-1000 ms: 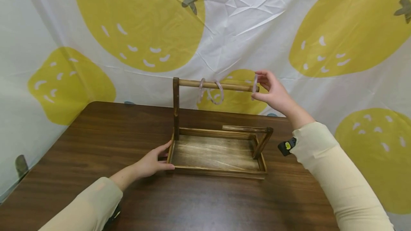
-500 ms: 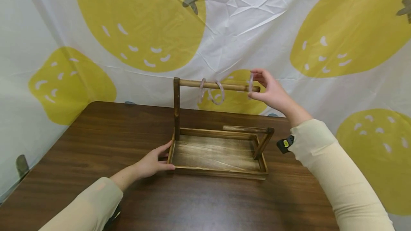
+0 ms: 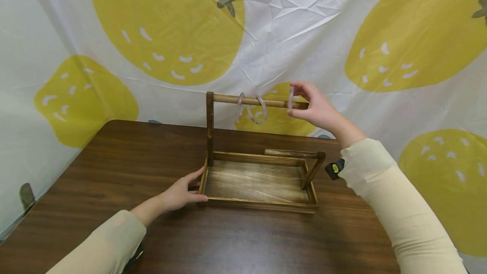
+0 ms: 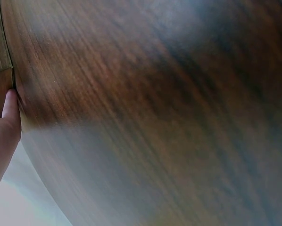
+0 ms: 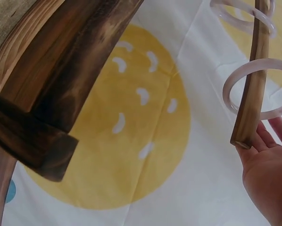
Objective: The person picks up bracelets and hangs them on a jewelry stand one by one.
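My right hand (image 3: 317, 107) pinches a pale lilac bangle (image 3: 291, 98) between thumb and fingers. In the right wrist view this bangle (image 5: 235, 82) encircles the upper wooden bar near its free end. Two more pale bangles (image 3: 262, 111) hang farther left along that bar (image 3: 275, 103). The bar juts from a tall post on a brown wooden jewelry stand (image 3: 258, 206) with a shallow tray base. My left hand (image 3: 179, 191) holds the tray's left end, thumb at the front corner and fingers along the side. Only part of that hand shows in the left wrist view.
A second, lower bar (image 3: 291, 153) extends left from a short post at the tray's right end. The stand sits on a dark wood table (image 3: 152, 155). Behind the table hangs a white cloth (image 3: 274, 54) printed with yellow lemons.
My right hand has moved left with its bangle, from the free end of the upper bar to farther along it. The left hand and the stand have stayed in place.
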Motion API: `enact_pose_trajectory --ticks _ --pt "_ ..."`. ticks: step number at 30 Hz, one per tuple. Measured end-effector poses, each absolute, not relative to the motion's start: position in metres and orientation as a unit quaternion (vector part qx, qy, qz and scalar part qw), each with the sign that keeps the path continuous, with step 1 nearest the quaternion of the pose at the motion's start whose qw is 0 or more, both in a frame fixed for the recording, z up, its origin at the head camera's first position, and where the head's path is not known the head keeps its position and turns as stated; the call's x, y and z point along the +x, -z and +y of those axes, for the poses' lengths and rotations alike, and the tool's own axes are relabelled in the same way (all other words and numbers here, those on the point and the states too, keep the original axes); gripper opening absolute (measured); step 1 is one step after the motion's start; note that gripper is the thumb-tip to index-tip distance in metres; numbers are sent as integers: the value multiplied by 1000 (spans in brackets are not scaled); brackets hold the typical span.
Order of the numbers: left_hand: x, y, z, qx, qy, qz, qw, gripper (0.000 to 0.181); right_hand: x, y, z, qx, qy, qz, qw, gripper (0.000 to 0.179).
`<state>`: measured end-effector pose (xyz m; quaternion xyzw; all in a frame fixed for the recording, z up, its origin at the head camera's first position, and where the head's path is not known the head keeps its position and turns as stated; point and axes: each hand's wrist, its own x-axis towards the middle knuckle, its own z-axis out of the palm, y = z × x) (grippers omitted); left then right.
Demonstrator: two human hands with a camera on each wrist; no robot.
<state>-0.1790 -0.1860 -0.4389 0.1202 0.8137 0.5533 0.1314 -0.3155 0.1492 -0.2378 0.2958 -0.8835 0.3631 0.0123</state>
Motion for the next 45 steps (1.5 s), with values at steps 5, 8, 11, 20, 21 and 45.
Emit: enact_pose_trajectory --ticks 5,8,11,20,21,45 --pt "-180 440 -187 119 -553 814 131 93 -314 235 145 300 -354 -886 11 67" --pt "-180 439 -187 119 -551 815 131 94 -314 235 144 303 -349 -886 13 67" --pt "-180 439 -186 118 -552 815 131 94 -315 235 142 310 -345 -886 17 67" --pt "-180 440 -187 116 -558 810 137 94 -317 236 135 330 -321 -887 34 69" --pt "-180 440 -187 115 -559 810 137 94 -317 236 135 331 -317 -888 35 69" --pt "-179 440 -187 114 -563 808 133 94 -314 236 123 355 -220 -907 58 70"
